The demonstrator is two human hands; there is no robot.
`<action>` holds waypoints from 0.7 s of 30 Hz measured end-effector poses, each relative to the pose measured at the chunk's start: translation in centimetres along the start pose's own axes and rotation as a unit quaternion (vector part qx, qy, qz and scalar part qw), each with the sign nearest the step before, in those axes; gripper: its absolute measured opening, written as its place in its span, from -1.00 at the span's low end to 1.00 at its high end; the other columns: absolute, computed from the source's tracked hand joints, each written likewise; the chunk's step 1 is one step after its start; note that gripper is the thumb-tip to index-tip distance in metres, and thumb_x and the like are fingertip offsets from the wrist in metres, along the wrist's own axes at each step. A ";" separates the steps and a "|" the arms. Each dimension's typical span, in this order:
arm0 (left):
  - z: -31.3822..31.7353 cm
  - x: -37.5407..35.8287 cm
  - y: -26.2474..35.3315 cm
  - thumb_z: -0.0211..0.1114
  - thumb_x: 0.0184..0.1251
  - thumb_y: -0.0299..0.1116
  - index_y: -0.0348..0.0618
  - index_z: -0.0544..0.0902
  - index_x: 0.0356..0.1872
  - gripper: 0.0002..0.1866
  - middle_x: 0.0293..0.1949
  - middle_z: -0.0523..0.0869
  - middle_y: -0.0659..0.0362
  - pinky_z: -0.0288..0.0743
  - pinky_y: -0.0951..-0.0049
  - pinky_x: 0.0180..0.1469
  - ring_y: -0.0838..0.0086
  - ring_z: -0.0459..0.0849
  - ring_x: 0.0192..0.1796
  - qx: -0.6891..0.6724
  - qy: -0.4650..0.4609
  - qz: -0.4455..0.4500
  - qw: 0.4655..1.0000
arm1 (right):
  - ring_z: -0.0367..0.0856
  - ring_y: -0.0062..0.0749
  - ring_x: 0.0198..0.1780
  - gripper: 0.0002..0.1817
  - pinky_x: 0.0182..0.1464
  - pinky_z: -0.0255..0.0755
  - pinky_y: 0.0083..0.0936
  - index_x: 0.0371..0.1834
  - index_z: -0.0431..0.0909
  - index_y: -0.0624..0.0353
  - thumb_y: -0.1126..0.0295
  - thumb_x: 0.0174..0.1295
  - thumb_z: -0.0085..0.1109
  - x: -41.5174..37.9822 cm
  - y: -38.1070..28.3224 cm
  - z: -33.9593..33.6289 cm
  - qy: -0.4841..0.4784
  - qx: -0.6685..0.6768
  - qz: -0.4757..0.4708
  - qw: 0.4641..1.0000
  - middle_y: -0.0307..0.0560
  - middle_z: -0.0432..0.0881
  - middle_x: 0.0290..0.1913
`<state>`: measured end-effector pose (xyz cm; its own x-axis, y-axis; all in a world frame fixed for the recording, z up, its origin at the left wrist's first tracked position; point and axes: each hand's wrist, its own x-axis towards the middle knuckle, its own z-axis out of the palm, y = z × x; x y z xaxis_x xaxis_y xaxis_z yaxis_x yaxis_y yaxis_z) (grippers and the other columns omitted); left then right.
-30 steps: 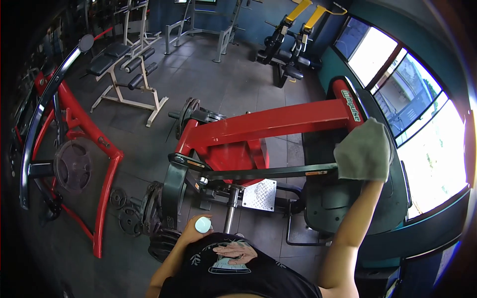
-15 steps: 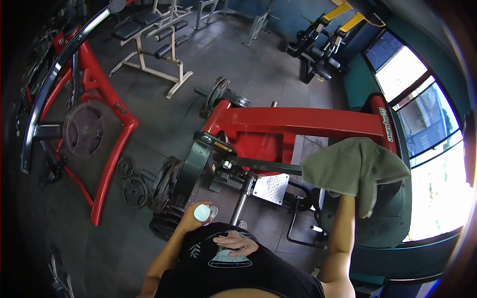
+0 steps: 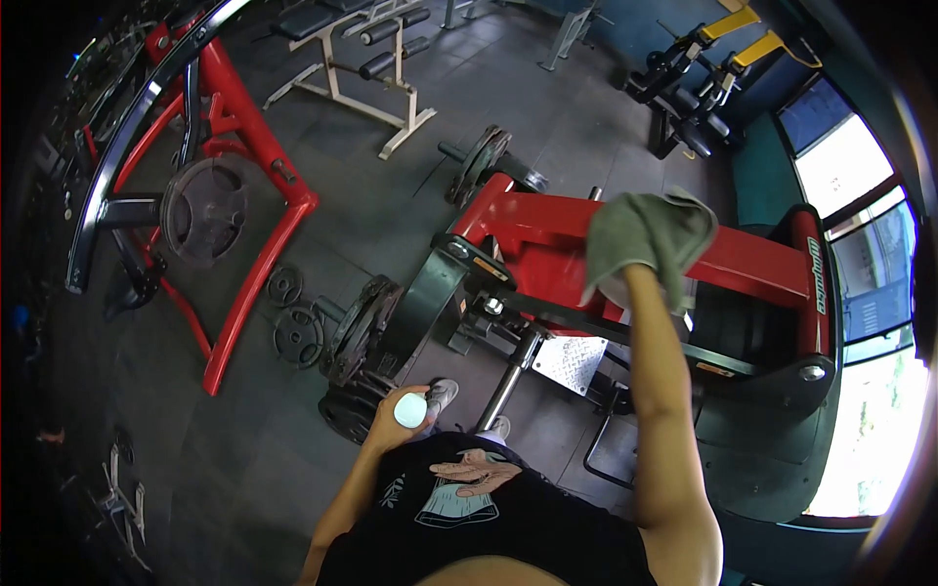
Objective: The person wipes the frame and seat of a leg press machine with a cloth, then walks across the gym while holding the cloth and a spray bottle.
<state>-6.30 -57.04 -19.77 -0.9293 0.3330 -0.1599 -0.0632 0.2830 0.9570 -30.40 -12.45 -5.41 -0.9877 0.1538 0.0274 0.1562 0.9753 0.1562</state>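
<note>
Low in the view, my left hand (image 3: pixel 396 415) is wrapped round a container with a pale mint top (image 3: pixel 410 410), held close to my black shirt. My right arm reaches forward over the red machine. A grey-green cloth (image 3: pixel 650 237) covers my right hand and drapes over the machine's red beam (image 3: pixel 743 262); the fingers are hidden under it. Beneath the arm are a diamond-patterned metal plate (image 3: pixel 570 363) and a chrome bar (image 3: pixel 510 379).
Weight plates (image 3: pixel 360 337) are racked left of the machine. Another red frame (image 3: pixel 259 127) with a plate stands at the left. A pale-framed bench (image 3: pixel 337 83) and a yellow-padded machine (image 3: pixel 733 24) are farther back. Windows (image 3: pixel 845 166) line the right side.
My right hand and the cloth have moved left from the machine's right end onto its red beam. The camera view has shifted, and the machines appear farther right. My left hand still holds the container.
</note>
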 end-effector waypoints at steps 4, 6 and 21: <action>0.2 -0.9 -1.5 0.61 -0.11 -0.37 -0.06 0.66 0.08 -0.40 -0.03 0.74 0.05 0.53 0.28 0.12 0.18 0.69 0.04 -0.003 0.031 -0.008 0.999 | 0.51 -0.22 0.27 -0.51 0.31 0.41 -0.26 0.37 0.36 0.14 0.28 0.40 0.06 2.9 -11.1 6.6 -0.087 0.040 -0.132 0.987 0.07 0.48 0.32; 0.2 -1.6 -2.1 0.61 -0.11 -0.37 -0.07 0.66 0.07 -0.41 -0.04 0.74 0.05 0.53 0.28 0.12 0.17 0.69 0.04 0.004 0.040 -0.022 0.999 | 0.52 -0.21 0.26 -0.51 0.30 0.42 -0.26 0.37 0.37 0.14 0.28 0.40 0.06 2.8 -16.5 10.5 -0.120 0.070 -0.182 0.973 0.07 0.49 0.32; -1.5 -0.5 -2.1 0.61 -0.06 -0.37 -0.10 0.64 0.11 -0.40 -0.04 0.72 0.10 0.54 0.32 0.11 0.33 0.69 0.02 0.000 0.036 -0.050 0.998 | 0.57 -0.19 0.22 -0.53 0.26 0.49 -0.22 0.35 0.40 0.14 0.30 0.39 0.07 -6.6 -27.2 22.5 -0.260 0.336 -0.190 0.885 0.09 0.52 0.29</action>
<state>-6.21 -59.18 -21.36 -0.9422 0.2366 -0.2374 -0.1579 0.3117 0.9370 -28.18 -36.38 -32.02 -0.8635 -0.3244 -0.3861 -0.0527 0.8195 -0.5706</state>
